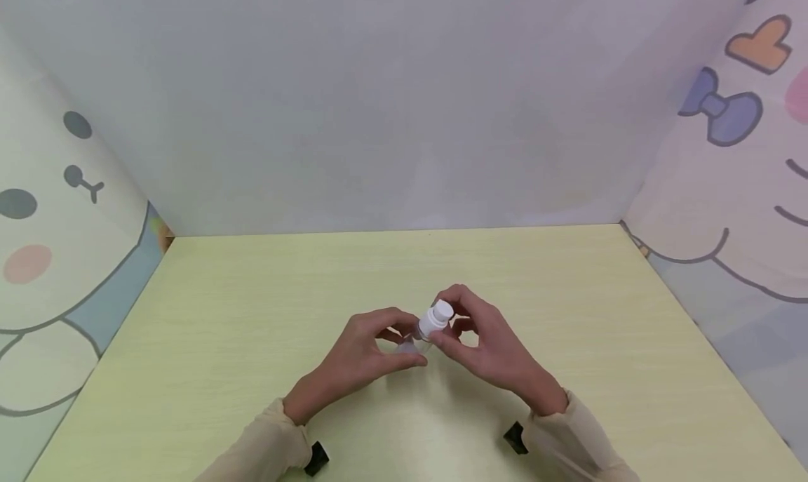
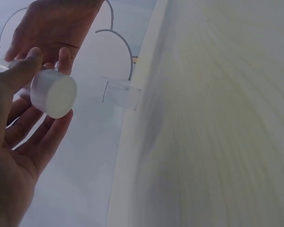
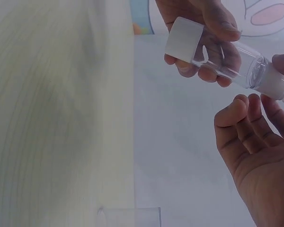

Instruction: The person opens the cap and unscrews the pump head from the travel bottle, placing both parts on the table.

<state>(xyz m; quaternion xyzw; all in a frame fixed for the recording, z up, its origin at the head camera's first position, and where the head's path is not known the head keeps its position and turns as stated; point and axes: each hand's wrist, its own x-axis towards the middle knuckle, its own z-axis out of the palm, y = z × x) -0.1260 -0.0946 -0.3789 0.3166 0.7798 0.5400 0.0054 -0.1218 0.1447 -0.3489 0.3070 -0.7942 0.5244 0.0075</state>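
A small clear bottle (image 3: 244, 59) with a white base (image 3: 184, 40) and a white cap-like top (image 1: 435, 318) is held tilted above the table. My left hand (image 1: 369, 345) grips the clear body, thumb on one side and fingers on the other; in the left wrist view the white base (image 2: 61, 94) faces the camera. My right hand (image 1: 486, 338) pinches the white top between thumb and fingers, while its other fingers are bent beside the bottle in the right wrist view. The fingers partly hide the clear body in the head view.
Both hands are over the front middle of a pale yellow wood-grain table (image 1: 265, 285). A plain pale wall (image 1: 391, 103) rises behind it, with cartoon-printed panels on both sides. Small black pieces (image 1: 317, 459) stick out at both sleeve cuffs.
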